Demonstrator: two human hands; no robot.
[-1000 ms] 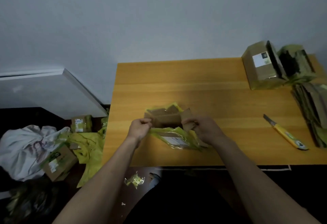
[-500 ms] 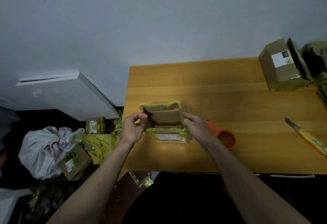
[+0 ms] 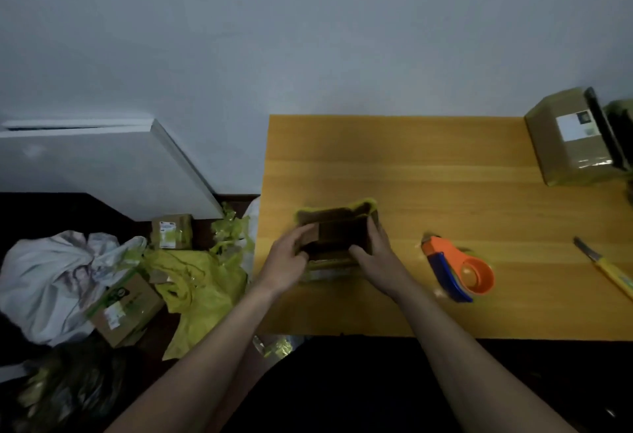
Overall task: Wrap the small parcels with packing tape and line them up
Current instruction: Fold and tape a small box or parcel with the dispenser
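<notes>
A small brown cardboard box (image 3: 337, 232) with yellow-green tape along its flap edges stands open near the left front of the wooden table (image 3: 445, 165). My left hand (image 3: 287, 259) grips its left side, fingers folded over the left flap. My right hand (image 3: 375, 258) grips the right wall, thumb at the front edge. To the right of the box lies an orange and blue tape dispenser (image 3: 457, 270). A taped brown parcel (image 3: 570, 136) with a white label sits at the table's back right.
A yellow utility knife (image 3: 606, 270) lies at the table's right edge. On the dark floor to the left are two small labelled boxes (image 3: 171, 230) (image 3: 125, 309), crumpled yellow tape and wrapping (image 3: 202, 282), and a white bag (image 3: 54, 278). A white panel (image 3: 102, 165) leans against the wall.
The view swung left, so the table shifted right and the tape dispenser came fully into sight. Both hands closed in on the box sides, the left fingers now folding its flap inward.
</notes>
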